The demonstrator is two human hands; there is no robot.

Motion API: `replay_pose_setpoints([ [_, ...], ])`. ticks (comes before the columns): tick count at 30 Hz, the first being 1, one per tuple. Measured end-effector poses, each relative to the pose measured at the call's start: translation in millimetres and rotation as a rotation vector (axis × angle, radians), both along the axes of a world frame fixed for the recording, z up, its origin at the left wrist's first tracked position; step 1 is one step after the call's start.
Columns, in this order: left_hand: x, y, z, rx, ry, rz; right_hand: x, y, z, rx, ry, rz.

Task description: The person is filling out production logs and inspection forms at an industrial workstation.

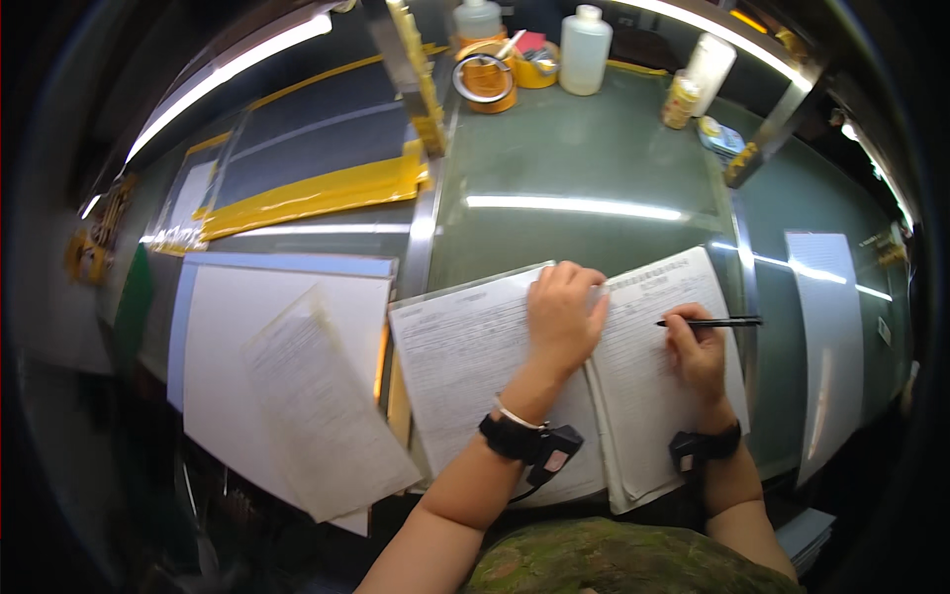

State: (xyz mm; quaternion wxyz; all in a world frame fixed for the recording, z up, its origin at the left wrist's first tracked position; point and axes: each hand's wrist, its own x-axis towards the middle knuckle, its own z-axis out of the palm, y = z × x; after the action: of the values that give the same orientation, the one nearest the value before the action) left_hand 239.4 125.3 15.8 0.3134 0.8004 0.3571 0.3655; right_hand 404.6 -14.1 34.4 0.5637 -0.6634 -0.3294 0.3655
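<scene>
My right hand [697,351] is closed around a black pen [734,322], which lies nearly level with its tip pointing left. Under that hand is a thick stack of printed forms [638,396] with ruled lines. Across the upper edge of a printed sheet in a clear sleeve [465,361] lies my left hand [566,312], palm down with its fingers stretched out. Its fingertips are near the seam between the sleeved sheet and the form stack. Both wrists wear black straps with small devices.
At left, a loose written sheet [322,396] overlaps a white board with a blue edge [228,346]. Tape rolls [485,84], a plastic bottle [585,54] and a small can [679,102] stand at the back. A metal post [411,74] rises there. Farther right lies a white panel [829,337].
</scene>
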Motion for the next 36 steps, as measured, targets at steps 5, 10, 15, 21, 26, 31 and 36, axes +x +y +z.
replay_pose_setpoints([
  [5,-7,4,1,-0.001,-0.006,-0.004,-5,6,-9,0.042,-0.172,0.014],
  [10,-9,3,5,-0.024,-0.010,-0.014,-6,3,-1,0.030,-0.205,0.035],
  [15,-7,3,7,-0.049,-0.004,0.010,-2,4,1,-0.017,-0.226,0.050],
  [21,-6,2,10,-0.037,0.004,0.005,-2,6,-4,0.023,-0.194,0.061],
  [26,-7,3,12,-0.046,0.007,0.000,-2,6,-5,0.015,-0.199,0.072],
  [31,-8,3,12,-0.036,0.011,-0.004,-4,7,-6,0.024,-0.216,0.060],
  [36,-8,3,12,-0.025,0.012,-0.011,-4,7,-4,0.034,-0.222,0.063],
])
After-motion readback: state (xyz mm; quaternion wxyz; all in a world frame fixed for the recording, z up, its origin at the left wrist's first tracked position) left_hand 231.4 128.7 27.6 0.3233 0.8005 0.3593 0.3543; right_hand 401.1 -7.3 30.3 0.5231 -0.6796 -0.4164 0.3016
